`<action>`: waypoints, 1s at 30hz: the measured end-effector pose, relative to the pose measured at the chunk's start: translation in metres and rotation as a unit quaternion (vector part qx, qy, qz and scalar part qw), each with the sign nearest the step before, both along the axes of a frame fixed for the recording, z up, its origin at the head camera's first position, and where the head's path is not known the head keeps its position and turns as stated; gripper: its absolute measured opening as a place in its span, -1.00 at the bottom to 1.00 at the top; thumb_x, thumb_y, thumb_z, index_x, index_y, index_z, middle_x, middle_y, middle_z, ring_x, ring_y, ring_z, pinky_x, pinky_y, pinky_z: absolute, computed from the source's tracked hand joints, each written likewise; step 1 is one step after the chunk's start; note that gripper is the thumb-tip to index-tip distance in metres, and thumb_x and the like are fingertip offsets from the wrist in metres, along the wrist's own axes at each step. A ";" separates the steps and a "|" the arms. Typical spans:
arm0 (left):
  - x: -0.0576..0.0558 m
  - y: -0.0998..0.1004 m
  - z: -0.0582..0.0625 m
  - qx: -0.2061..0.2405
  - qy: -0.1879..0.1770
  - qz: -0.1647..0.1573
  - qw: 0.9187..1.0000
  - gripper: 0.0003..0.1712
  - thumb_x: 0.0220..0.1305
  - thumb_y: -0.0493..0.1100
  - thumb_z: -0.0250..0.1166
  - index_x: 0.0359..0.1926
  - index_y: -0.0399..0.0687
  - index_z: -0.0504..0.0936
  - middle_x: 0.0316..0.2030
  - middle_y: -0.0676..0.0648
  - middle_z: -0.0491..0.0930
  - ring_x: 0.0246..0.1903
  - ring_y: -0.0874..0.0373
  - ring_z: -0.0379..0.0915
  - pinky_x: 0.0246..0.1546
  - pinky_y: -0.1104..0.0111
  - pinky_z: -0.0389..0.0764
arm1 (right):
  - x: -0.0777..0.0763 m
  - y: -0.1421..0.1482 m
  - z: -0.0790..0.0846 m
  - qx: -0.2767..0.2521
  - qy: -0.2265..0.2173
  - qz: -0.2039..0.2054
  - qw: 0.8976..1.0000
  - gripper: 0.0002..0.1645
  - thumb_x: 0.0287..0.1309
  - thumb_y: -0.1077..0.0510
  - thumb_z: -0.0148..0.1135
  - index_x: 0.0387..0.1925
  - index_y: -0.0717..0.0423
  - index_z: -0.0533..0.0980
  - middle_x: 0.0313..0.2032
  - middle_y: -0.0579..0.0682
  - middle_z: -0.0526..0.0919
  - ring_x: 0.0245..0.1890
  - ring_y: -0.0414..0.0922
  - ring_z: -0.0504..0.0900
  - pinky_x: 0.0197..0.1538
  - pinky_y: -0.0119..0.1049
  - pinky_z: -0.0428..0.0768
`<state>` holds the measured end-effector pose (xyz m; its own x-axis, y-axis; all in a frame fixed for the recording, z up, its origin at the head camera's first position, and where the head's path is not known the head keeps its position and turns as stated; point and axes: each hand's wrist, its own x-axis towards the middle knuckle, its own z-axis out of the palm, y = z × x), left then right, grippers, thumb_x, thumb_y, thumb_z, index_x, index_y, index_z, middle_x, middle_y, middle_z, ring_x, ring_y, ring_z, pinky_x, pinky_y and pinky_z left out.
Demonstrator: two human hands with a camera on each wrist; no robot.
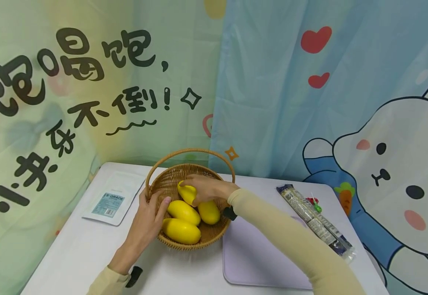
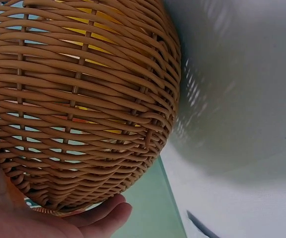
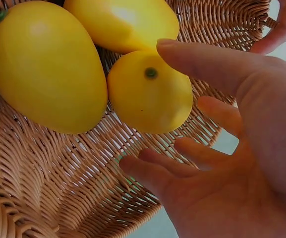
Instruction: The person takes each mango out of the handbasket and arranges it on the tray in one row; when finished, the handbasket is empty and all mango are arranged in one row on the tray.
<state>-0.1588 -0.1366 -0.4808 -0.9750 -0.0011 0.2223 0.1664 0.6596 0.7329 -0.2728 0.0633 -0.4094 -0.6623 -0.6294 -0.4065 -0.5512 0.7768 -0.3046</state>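
beneath the relaxed right hand (image 1: 209,189) lies a yellow fruit (image 1: 187,194) (left hand (image 1: 144,219) grips the basket (image 1: 211,234)).

Yellow mangoes (image 1: 181,231) show green stem ends (image 3: 151,73); the wicker basket (image 1: 167,179) is woven brown, the tabletop (image 1: 184,274) white, the mat (image 1: 256,262) lilac. Black lettering (image 1: 137,48) patterns the pale-green backdrop (image 1: 177,139) at upper left; red hearts (image 1: 316,40), the blue fabric (image 1: 260,82) at upper right.

pouch (image 1: 115,198) reads "s-grade", green curtain (image 1: 133,78) (chinese) "喝饱, 快乐不倒!"
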 end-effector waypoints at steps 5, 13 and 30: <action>0.001 0.000 0.000 0.001 0.005 -0.001 1.000 -0.28 0.56 0.25 -0.03 0.39 -0.22 0.40 0.50 -0.40 -0.02 0.16 -0.32 0.50 0.11 -0.14 0.56 | -0.002 -0.002 -0.003 0.006 -0.008 -0.004 1.000 -0.12 0.26 0.04 0.40 0.53 -0.22 0.23 0.61 0.06 0.00 0.58 0.09 0.08 0.50 0.11 0.23; 0.002 0.001 0.000 -0.001 0.002 0.002 1.000 -0.29 0.56 0.25 -0.03 0.38 -0.21 0.41 0.49 -0.39 -0.01 0.17 -0.33 0.50 0.12 -0.15 0.55 | -0.006 -0.003 -0.009 0.001 -0.012 0.002 1.000 -0.13 0.25 0.07 0.41 0.52 -0.21 0.25 0.59 0.10 0.05 0.57 0.10 0.10 0.50 0.10 0.24; 0.001 -0.001 -0.001 -0.003 0.009 0.006 1.000 -0.33 0.57 0.24 -0.05 0.36 -0.17 0.44 0.46 -0.41 0.04 0.12 -0.29 0.52 0.07 -0.12 0.59 | 0.002 0.004 0.001 -0.047 0.010 0.021 0.999 -0.09 0.26 0.01 0.41 0.55 -0.15 0.21 0.59 0.16 0.04 0.57 0.12 0.10 0.52 0.08 0.21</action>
